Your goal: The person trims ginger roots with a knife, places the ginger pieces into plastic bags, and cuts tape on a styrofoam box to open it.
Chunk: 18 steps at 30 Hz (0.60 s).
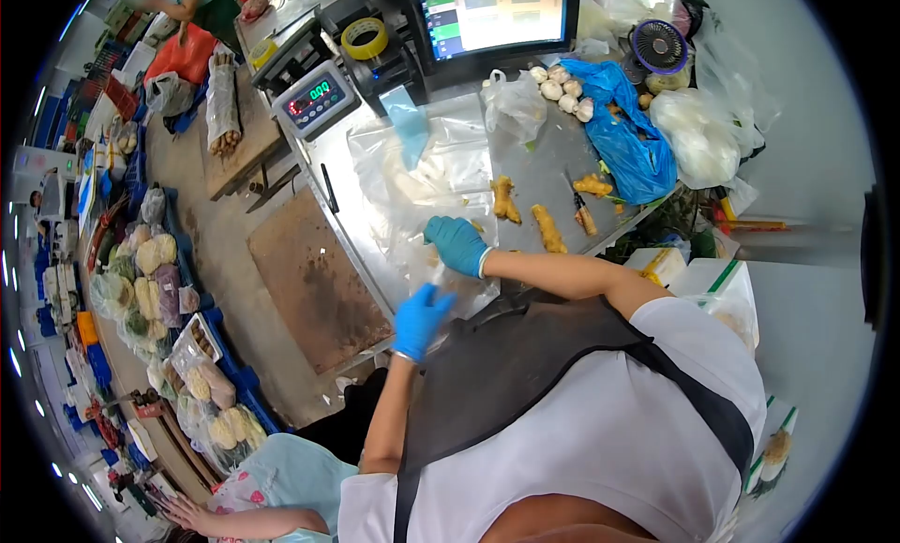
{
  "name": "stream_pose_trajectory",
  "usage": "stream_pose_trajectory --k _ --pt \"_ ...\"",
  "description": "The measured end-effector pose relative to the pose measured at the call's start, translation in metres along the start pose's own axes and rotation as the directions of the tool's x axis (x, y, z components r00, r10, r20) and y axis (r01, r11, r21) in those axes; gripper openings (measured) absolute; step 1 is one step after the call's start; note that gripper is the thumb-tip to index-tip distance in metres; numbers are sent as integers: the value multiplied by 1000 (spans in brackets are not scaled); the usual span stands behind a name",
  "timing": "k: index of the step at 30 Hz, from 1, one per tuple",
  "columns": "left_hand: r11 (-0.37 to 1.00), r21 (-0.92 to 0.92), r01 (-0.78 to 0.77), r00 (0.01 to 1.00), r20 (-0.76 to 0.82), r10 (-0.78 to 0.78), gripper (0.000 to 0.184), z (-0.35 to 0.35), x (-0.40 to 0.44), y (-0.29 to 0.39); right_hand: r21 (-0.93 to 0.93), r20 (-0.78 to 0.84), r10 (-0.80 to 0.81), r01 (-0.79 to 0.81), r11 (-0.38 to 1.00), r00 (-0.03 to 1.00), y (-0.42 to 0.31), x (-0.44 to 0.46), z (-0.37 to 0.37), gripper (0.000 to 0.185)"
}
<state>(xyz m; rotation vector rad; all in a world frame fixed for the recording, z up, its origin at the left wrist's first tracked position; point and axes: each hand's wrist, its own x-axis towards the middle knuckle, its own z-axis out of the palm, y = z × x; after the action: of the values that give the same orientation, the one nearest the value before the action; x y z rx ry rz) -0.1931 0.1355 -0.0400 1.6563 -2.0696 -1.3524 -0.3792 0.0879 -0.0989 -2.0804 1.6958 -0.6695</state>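
Observation:
My right hand (457,246), in a teal glove, is closed with its fingers curled down on a clear plastic bag (410,262) on the metal table. My left hand (422,323), in a blue glove, is beside the bag's near edge; its fingers are smeared by motion. Flat clear bags (436,173) lie beyond both hands. To the right of my right hand are a ginger root (505,199), a second ginger root (547,230) and a smaller ginger piece (592,185). A knife (584,215) with a brown handle lies among them.
A digital scale (317,98), yellow tape (364,39) and a monitor (497,18) stand at the back. Garlic bulbs (565,93), a blue bag (623,131) and a small fan (658,46) are at the right. A black pen (329,187) lies leftward. Another person's arm (253,522) is at lower left.

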Motion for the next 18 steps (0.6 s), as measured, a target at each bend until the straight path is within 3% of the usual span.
stream_pose_trajectory --k 3,4,7,9,11,13,15,17,18 --pt "942 184 -281 959 41 279 38 -7 4 41 154 163 20 -45 987 986 6 -1 23 18" --pt "972 163 -170 984 73 160 37 -20 11 46 239 175 56 -97 966 983 14 3 26 17" --pt "958 183 -222 967 -82 240 28 -45 32 53 337 297 48 -152 929 954 28 27 -3 24" --pt "930 203 -308 833 -414 366 21 -57 63 55 393 409 -55 -121 911 911 51 49 -19 35" --pt "978 154 -144 868 -456 200 19 -79 108 62 449 499 -54 -205 870 865 62 72 -60 43" --pt "964 -101 -246 888 -422 183 21 -85 176 41 379 395 -22 -141 914 918 90 104 -78 46" --pt "851 -514 -104 964 -262 -41 31 -79 252 15 367 282 156 -257 894 946 99 143 -113 40" --pt "889 -425 -173 945 -326 28 42 -60 320 -4 289 8 152 -148 946 988 148 182 -96 32" --pt "868 -474 -148 958 -285 7 41 -54 351 -7 195 -27 150 -142 971 988 155 199 -98 31"
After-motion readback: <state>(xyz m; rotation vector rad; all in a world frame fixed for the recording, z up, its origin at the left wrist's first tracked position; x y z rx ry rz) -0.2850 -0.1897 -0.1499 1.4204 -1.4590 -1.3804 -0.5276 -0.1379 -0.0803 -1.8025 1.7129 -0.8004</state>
